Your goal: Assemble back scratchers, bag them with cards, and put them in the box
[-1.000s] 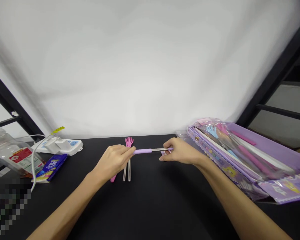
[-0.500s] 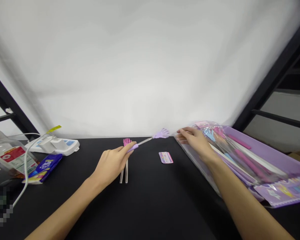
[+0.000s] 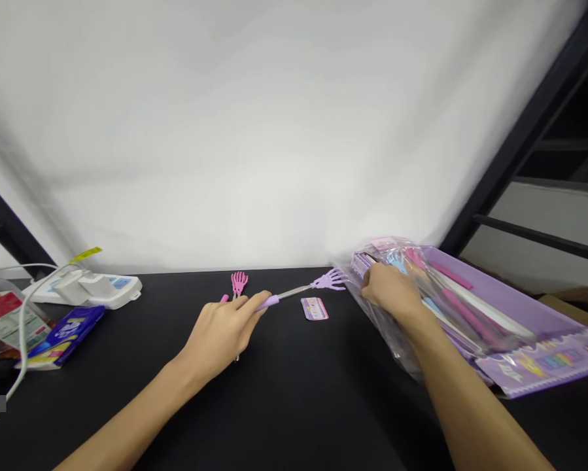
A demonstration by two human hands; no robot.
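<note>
My left hand [image 3: 224, 332] is closed around the lilac handle of a telescopic back scratcher [image 3: 296, 291], whose hand-shaped lilac head points right. Beneath that hand a pink back scratcher [image 3: 239, 282] lies on the black table, its metal rod mostly covered. At the right, my right hand [image 3: 390, 288] reaches into the left side of a lilac display box [image 3: 509, 288] wrapped in clear plastic. Its fingers are curled down and what they grip is hidden. Several back scratchers in pink, white and blue lie in the box. A small printed card [image 3: 314, 309] rests on the table between my hands.
To the left are a white power strip [image 3: 121, 291] with plugged-in adapters, a blue snack packet [image 3: 70, 337], a clear plastic jar [image 3: 9, 320] and a white cable [image 3: 23, 340]. A white wall [image 3: 274, 131] stands behind the table; a black metal frame [image 3: 524, 144] is at the right.
My right hand has moved from above the box's left edge down into it, and its fingers have curled. My left hand still holds the lilac back scratcher, now slightly lower. The view has shifted a little.
</note>
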